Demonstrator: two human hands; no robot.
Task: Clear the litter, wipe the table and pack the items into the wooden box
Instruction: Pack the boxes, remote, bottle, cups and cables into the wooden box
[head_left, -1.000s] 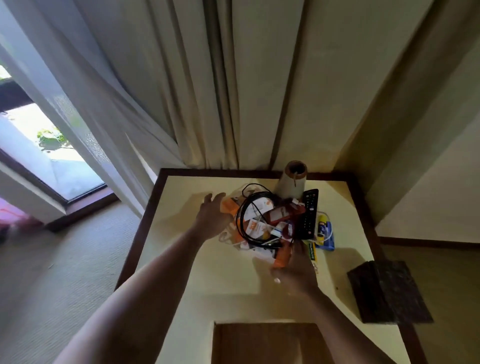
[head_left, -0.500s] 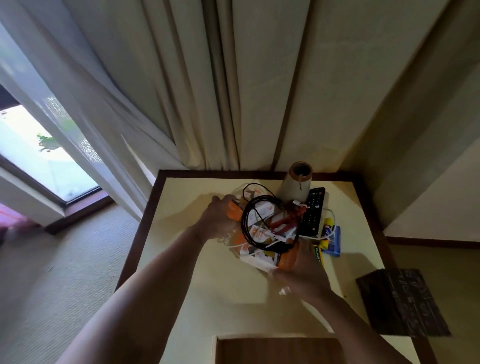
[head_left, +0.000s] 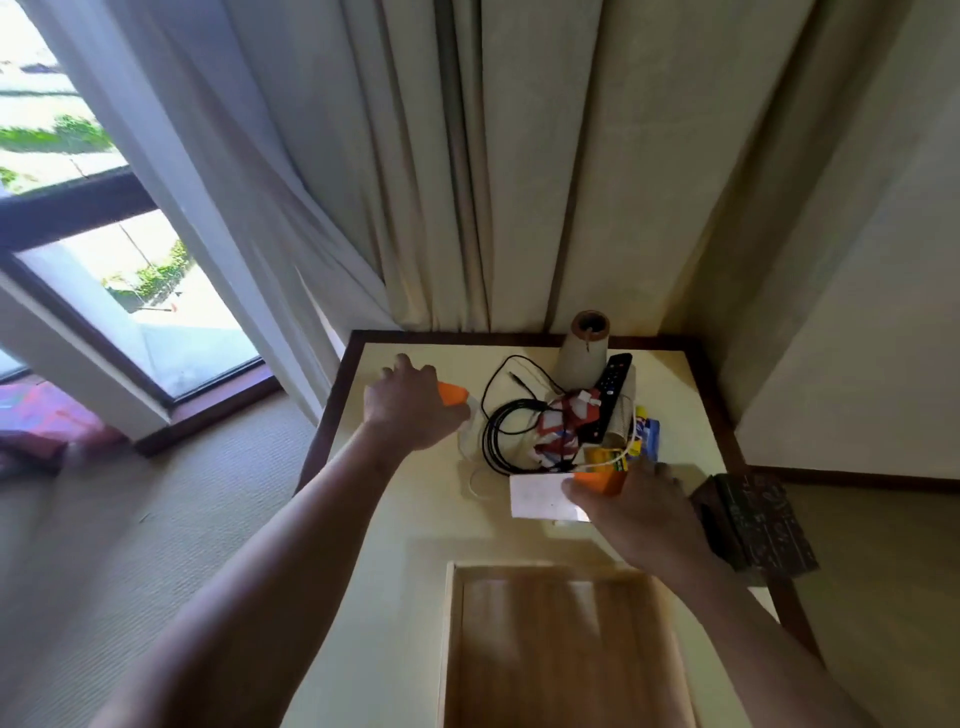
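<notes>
A heap of items lies at the back of the cream table (head_left: 405, 530): a coiled black cable (head_left: 498, 431), a black remote (head_left: 610, 389), red and white crumpled wrappers (head_left: 561, 431) and a blue and yellow pack (head_left: 647, 436). My left hand (head_left: 410, 410) grips an orange-capped white item (head_left: 453, 393) at the heap's left side. My right hand (head_left: 634, 509) holds an orange item (head_left: 600, 480) together with a white card (head_left: 537, 496) at the heap's front. The open wooden box (head_left: 561, 649) sits at the table's near edge.
A tall cone-shaped vase (head_left: 582, 348) stands at the back edge beside the remote. A dark patterned block (head_left: 753, 519) overhangs the table's right side. Curtains (head_left: 415, 182) hang behind the table, and a glass door (head_left: 104, 260) is at the left.
My left hand pulled leftward out of the heap, gripping the orange-capped item. My right hand took hold of the orange item and white card at the front. The heap shifted.
</notes>
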